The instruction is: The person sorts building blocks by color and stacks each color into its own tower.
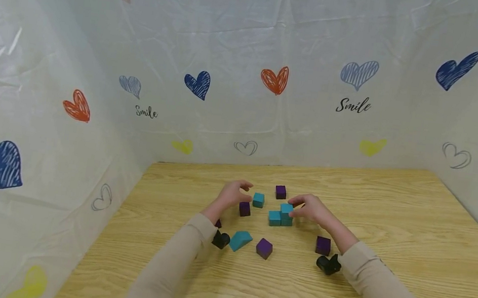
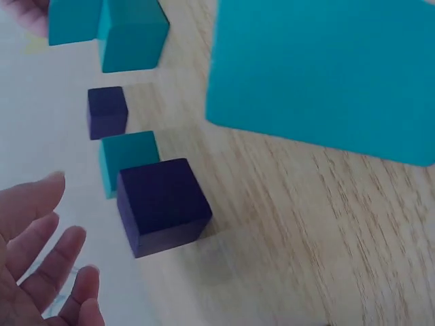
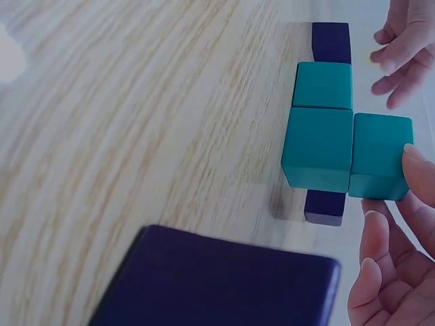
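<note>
My right hand (image 1: 311, 208) pinches a teal cube (image 3: 382, 156) between thumb and fingers. That cube sits on the right one of two teal cubes (image 1: 274, 218) standing side by side on the table. My left hand (image 1: 231, 194) holds nothing, its fingers loosely bent and apart. Close to its fingertips is a single teal cube (image 1: 258, 200), with a purple cube (image 1: 244, 209) just nearer to me. The left wrist view shows these fingers (image 2: 54, 265) beside the purple cube, which partly hides the teal one.
Another purple cube (image 1: 280, 192) stands behind the stack. Nearer me lie a teal angled block (image 1: 240, 240), a purple cube (image 1: 264, 248) and, under the right forearm, another purple cube (image 1: 323, 245). Black wrist devices (image 1: 221, 239) hang at both cuffs. A heart-printed sheet (image 1: 225, 117) borders the table.
</note>
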Demonstrator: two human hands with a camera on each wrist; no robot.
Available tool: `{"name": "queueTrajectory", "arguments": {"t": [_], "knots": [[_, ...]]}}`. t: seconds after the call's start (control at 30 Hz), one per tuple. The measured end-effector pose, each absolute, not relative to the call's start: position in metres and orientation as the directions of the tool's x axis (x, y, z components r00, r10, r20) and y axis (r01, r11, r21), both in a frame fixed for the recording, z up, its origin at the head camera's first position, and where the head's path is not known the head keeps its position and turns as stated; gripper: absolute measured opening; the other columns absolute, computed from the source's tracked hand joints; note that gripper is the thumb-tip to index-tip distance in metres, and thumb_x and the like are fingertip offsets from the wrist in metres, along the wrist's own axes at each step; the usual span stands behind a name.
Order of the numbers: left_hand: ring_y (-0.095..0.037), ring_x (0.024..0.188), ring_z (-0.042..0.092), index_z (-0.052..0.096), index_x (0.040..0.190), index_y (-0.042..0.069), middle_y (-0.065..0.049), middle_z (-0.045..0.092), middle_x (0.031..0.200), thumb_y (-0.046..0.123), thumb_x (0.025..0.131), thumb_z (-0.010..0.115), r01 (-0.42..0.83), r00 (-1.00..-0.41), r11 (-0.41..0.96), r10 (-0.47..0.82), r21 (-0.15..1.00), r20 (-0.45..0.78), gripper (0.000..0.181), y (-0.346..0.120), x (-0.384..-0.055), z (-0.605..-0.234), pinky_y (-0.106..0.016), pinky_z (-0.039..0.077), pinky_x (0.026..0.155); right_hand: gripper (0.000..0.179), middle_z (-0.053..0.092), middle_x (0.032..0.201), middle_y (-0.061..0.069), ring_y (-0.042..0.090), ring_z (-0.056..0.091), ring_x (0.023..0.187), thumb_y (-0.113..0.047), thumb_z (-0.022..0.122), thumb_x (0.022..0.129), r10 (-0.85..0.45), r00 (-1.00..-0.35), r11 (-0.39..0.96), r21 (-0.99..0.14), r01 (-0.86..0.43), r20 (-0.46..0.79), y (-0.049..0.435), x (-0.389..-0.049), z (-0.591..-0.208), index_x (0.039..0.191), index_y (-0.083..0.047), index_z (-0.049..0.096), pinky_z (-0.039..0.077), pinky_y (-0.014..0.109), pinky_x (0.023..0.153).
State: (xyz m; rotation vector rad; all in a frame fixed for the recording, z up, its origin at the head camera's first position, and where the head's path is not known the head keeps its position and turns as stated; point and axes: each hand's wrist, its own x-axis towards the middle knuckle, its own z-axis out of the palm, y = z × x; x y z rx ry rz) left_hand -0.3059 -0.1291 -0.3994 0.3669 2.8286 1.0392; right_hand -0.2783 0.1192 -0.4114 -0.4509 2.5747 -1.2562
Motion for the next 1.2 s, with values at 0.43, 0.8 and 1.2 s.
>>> {"name": "queueTrajectory", "arguments": {"t": [0.43, 0.8, 1.2], "knots": [[-0.031, 0.117, 0.048, 0.052, 0.128, 0.002, -0.017, 0.055, 0.123, 0.010, 0.081, 0.068, 0.176, -0.942, 0.731, 0.320, 0.660, -0.103, 0.050, -0.116, -0.324, -0.424, -0.041, 0.038, 0.098, 0.040, 0.056, 0.115, 0.022, 0.033, 0.053, 0.103, -0.008, 0.066, 0.083, -0.366, -0.925, 0.591, -0.794, -0.142, -0.107, 0.118, -0.278, -0.408, 0.119, 0.007, 0.056, 0.046, 0.040, 0.081], [-0.026, 0.098, 0.056, 0.061, 0.114, 0.003, -0.014, 0.060, 0.108, 0.009, 0.081, 0.069, 0.096, -0.962, 0.700, 0.249, 0.708, -0.116, 0.035, -0.119, -0.326, -0.431, -0.035, 0.045, 0.086, 0.039, 0.056, 0.115, 0.022, 0.036, 0.051, 0.106, -0.006, 0.067, 0.082, -0.354, -0.926, 0.592, -0.798, -0.112, -0.133, 0.118, -0.280, -0.409, 0.118, 0.007, 0.057, 0.046, 0.041, 0.084], [-0.024, 0.095, 0.057, 0.062, 0.111, 0.004, -0.012, 0.062, 0.106, 0.013, 0.079, 0.071, 0.062, -0.969, 0.645, 0.220, 0.762, -0.108, 0.034, -0.120, -0.323, -0.423, -0.033, 0.047, 0.083, 0.038, 0.056, 0.116, 0.023, 0.037, 0.050, 0.109, -0.005, 0.067, 0.082, -0.348, -0.927, 0.589, -0.802, -0.099, -0.142, 0.117, -0.280, -0.409, 0.118, 0.005, 0.057, 0.045, 0.042, 0.086]]}}
